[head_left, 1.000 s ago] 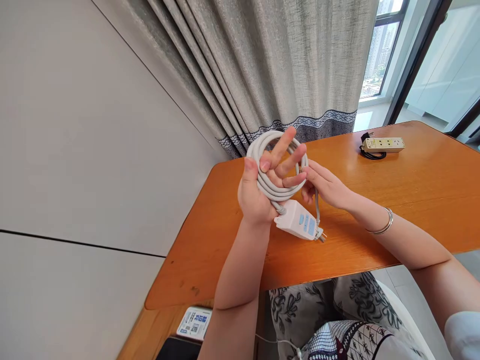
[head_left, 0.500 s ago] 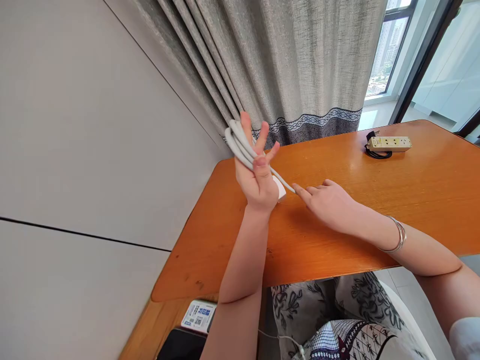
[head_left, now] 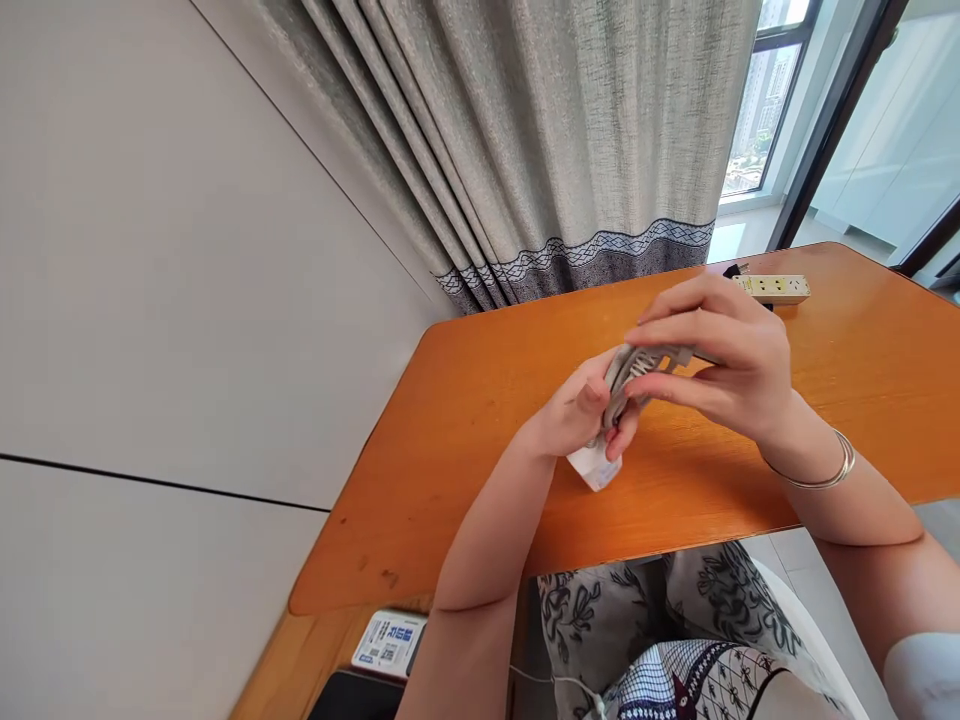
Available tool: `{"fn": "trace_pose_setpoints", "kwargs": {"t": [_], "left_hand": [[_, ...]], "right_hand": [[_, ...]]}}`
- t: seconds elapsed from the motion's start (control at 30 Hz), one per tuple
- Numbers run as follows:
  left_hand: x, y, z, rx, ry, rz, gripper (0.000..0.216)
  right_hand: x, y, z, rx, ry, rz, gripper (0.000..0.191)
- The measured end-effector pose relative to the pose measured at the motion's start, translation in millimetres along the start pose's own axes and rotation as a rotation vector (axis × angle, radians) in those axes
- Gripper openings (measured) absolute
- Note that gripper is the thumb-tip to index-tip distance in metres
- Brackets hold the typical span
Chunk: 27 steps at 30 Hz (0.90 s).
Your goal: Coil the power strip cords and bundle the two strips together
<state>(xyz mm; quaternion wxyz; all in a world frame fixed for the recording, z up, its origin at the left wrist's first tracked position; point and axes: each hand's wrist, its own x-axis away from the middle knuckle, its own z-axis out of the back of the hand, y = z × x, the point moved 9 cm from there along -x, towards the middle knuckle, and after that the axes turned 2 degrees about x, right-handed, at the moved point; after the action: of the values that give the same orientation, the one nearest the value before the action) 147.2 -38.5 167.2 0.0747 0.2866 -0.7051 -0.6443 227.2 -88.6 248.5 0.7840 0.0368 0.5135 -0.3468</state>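
Gripping a coiled grey round power cable [head_left: 626, 375] with both hands above the orange wooden table [head_left: 465, 440]. Left hand [head_left: 574, 415] closed around the coil's near side, with the white plastic socket block [head_left: 594, 467] poking out below it. Right hand [head_left: 724, 360] curled over the coil's far side, fingers pinching it. Cream power strip with black cord [head_left: 772, 288] lies on the table, well beyond the coil.

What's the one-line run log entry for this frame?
left hand: holds coiled grey cable with white power strip | right hand: grips coil from above | background: second power strip on orange table
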Motion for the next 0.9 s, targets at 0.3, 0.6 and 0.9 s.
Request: {"fn": "trace_pose_setpoints", "kwargs": {"t": [0.3, 0.6, 0.9], "left_hand": [[-4.5, -9.7, 1.9, 0.107, -0.036, 0.113, 0.058], [-4.9, -11.0, 23.8, 0.397, 0.206, 0.181, 0.051], [-8.7, -6.4, 30.6, 0.286, 0.337, 0.129, 0.042]], "right_hand": [[-0.7, 41.0, -13.2, -0.346, 0.035, -0.295, 0.053], [9.8, 69.8, -57.4, -0.629, -0.092, -0.515, 0.059], [13.6, 78.4, -52.9, -0.6, 0.027, -0.576, 0.06]]}}
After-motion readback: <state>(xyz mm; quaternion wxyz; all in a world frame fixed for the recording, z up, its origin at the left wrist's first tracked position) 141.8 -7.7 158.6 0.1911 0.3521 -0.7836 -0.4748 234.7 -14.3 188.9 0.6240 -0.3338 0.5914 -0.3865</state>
